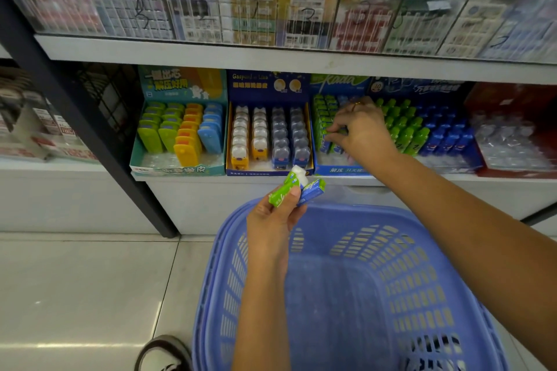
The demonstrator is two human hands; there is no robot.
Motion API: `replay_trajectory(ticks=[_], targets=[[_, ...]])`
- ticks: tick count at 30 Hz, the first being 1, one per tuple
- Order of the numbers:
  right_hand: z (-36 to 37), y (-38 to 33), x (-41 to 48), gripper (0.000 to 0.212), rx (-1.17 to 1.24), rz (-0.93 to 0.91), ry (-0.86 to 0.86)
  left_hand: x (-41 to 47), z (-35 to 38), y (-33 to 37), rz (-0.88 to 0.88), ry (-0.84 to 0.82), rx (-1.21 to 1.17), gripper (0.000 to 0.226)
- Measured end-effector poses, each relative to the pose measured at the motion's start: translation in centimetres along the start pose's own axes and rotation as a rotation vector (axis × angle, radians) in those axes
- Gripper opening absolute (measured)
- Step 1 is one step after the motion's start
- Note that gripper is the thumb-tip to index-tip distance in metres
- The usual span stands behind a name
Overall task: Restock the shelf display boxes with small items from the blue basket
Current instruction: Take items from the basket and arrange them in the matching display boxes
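pale glossy floor tiles (pixel 75 286) below white shelving (pixel 271 54) with a black upright post (pixel 90 129)

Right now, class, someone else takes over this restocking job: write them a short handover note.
Left hand: grips two small erasers, one green, one blue, above the blue basket.
Right hand: pinches a green eraser in the blue display box on the lower shelf.
Done: box rows partly filled.
Left: seat that eraser, add the two held, then check the basket; its contents are unclear.
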State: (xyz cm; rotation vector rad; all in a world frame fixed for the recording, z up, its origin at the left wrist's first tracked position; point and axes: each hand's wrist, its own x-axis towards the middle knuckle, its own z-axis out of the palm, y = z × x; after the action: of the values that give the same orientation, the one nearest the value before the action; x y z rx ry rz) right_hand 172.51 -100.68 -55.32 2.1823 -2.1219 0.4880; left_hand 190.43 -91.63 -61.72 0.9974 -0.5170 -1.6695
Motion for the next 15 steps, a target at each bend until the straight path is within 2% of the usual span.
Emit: replay_trajectory(ticks=[2,3,5,7,11,15], targets=[[-1.0,-0.7,0.1,0.023,-0.072,-0.028,-0.060,-0.3,0.2,0.0,-0.018,-0.016,0.039,0.017],[-1.7,-1.1,-0.2,0.026,-0.024,-0.058,-0.070,-0.4,0.3,0.1,-0.025,-0.025,0.062,0.017],[-3.2,-2.2,-1.8,0.034,0.186,-0.111,-0.114,-0.7,0.5,0.3,-0.009,-0.040,0.136,0.019],[-4.5,-3.9,-4.1,0.032,0.354,-0.181,-0.230,-1.0,0.7,0.4,0.079,-0.040,0.278,0.018],[-4.8,-5.2,-6.9,0.031,0.277,-0.278,-0.392,-1.8,1.6,0.7,0.225,-0.089,0.506,0.012],[-5.3,-4.5,-7.5,0.017,0.318,-0.277,-0.423,-2.9,2.4,0.7,0.196,-0.146,0.466,0.009]])
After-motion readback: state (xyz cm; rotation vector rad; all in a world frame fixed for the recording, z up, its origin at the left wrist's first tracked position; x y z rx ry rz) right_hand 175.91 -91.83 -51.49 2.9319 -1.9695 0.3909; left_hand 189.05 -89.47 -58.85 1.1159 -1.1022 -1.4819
